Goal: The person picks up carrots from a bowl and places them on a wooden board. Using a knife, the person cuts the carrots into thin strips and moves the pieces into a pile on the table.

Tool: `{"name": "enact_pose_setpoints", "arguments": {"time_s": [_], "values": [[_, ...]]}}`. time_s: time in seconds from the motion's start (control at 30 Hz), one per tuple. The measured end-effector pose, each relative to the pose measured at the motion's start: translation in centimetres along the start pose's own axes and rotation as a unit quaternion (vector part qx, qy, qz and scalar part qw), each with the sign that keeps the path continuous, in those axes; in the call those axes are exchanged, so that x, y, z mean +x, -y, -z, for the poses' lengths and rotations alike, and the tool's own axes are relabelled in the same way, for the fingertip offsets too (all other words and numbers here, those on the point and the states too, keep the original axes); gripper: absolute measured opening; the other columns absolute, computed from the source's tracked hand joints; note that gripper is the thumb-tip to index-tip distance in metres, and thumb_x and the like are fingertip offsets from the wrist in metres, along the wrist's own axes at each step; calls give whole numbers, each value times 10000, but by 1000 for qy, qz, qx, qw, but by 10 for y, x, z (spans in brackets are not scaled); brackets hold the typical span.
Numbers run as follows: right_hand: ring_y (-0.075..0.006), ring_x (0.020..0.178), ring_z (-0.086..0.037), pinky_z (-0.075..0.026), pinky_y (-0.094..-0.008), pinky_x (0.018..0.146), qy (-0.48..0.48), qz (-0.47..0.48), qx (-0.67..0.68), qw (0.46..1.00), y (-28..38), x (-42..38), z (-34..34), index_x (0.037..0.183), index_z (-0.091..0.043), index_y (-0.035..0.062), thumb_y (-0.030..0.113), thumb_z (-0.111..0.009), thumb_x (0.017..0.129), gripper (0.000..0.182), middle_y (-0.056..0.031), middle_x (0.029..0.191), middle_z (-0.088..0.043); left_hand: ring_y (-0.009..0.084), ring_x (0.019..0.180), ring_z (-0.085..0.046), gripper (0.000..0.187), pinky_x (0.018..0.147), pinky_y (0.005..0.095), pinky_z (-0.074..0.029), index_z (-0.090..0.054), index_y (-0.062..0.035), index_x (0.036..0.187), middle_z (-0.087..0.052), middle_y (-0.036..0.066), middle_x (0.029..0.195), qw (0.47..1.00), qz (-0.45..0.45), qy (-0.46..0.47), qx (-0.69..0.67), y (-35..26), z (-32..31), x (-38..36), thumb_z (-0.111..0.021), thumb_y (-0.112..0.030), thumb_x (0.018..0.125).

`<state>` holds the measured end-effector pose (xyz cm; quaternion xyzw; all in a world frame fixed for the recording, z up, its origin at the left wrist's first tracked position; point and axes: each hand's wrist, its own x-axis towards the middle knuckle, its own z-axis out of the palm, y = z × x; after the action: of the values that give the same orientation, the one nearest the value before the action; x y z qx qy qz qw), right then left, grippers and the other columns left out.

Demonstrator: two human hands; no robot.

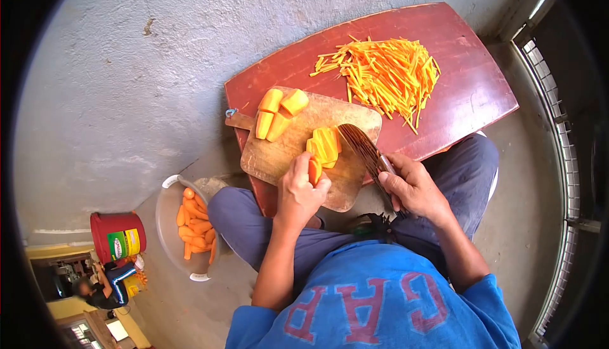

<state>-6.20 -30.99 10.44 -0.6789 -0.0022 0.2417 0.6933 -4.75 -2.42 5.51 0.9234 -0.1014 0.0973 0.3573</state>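
My left hand (pixel 300 190) pinches an orange carrot piece (pixel 314 170) upright on the wooden cutting board (pixel 288 149). My right hand (pixel 413 187) grips the handle of a dark knife (pixel 363 146), whose blade rests against yellow-orange carrot slabs (pixel 325 145) next to the held piece. Several thicker carrot chunks (pixel 279 113) lie at the board's far left. A pile of thin carrot strips (pixel 387 73) spreads over the red table (pixel 469 89) beyond the board.
A grey basin (pixel 166 222) with several peeled carrots (pixel 193 222) stands on the floor by my left knee. A red bucket (pixel 117 236) sits further left, and another person (pixel 101 285) crouches near it. A railing (pixel 558 159) runs along the right.
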Motion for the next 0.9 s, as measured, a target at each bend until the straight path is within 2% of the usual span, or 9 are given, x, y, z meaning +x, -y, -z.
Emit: {"name": "enact_pose_setpoints", "arguments": {"time_s": [0.1, 0.2, 0.23, 0.33, 0.37, 0.47, 0.5, 0.73, 0.9], "values": [[-83, 601, -596, -530, -279, 572, 4, 0, -3, 1000, 0, -1, 0, 1550, -616, -69, 131, -631, 1154, 443, -91, 1121, -824, 418, 953, -762, 409, 859, 502, -620, -707, 12, 1268, -711, 229, 1143, 979, 146, 3, -141, 12, 3, 0, -800, -74, 879], [-84, 593, -593, -527, -281, 567, 4, -3, -1, 1000, 2, 0, -1, 1557, -617, -67, 126, -630, 1154, 448, -97, 1125, -829, 377, 1076, -737, 430, 958, 475, -603, -708, 24, 1302, -684, 223, 1300, 993, 70, -26, -90, 40, 7, 10, -794, -86, 896], [-84, 590, -592, -526, -281, 564, 5, -5, 1, 1000, 2, 0, -1, 1560, -616, -67, 125, -631, 1153, 450, -99, 1128, -831, 369, 1205, -698, 626, 1058, 477, -572, -633, 9, 1508, -629, 235, 1423, 990, 80, -12, -115, 49, 9, 13, -781, -87, 907], [-75, 589, -587, -523, -278, 564, -10, -6, 7, 1000, 2, 1, -2, 1521, -635, -60, 150, -622, 1165, 413, -77, 1041, -805, 263, 1098, -708, 801, 1026, 423, -600, -505, -41, 1678, -617, 154, 1320, 966, 129, -101, -200, 45, 8, 21, -745, -1, 915], [-73, 582, -585, -511, -275, 543, -9, -1, 11, 1000, -1, 1, -1, 1501, -643, -54, 164, -617, 1172, 395, -62, 988, -778, 338, 1271, -682, 903, 1176, 477, -538, -357, -70, 1777, -610, 199, 1397, 961, 172, -77, -202, 33, 16, 23, -700, -29, 943], [-70, 551, -581, -470, -264, 479, -16, -5, 33, 999, -8, -1, -2, 1406, -657, -24, 212, -615, 1190, 323, -21, 862, -687, 409, 1486, -569, 829, 1284, 523, -445, -373, -60, 1769, -546, 251, 1550, 996, 63, -67, 3, 49, 12, 19, -641, -54, 985], [-72, 535, -583, -453, -258, 458, -24, -17, 46, 998, -4, -3, -5, 1353, -654, -5, 234, -624, 1196, 288, -10, 842, -651, 470, 1614, -424, 783, 1358, 562, -338, -378, -58, 1771, -411, 288, 1711, 991, 109, -36, -73, 34, 12, 19, -621, -105, 1028], [-65, 497, -580, -376, -240, 361, -41, -23, 132, 990, -12, -2, -21, 1192, -628, 46, 290, -601, 1215, 246, -8, 812, -615, 551, 1645, -325, 888, 1347, 685, -279, -371, -70, 1767, -254, 309, 1807, 999, 30, 15, 39, 10, -5, 19, -795, -350, 1038], [-63, 477, -566, -386, -238, 354, -22, -35, 153, 987, -16, 6, -36, 1272, -634, 37, 264, -601, 1216, 235, -6, 820, -638, 536, 1624, -385, 1003, 1330, 585, -395, -456, -81, 1717, -295, 318, 1747, 997, 21, -18, -78, -2, -10, 23, -983, -184, 869]]}}
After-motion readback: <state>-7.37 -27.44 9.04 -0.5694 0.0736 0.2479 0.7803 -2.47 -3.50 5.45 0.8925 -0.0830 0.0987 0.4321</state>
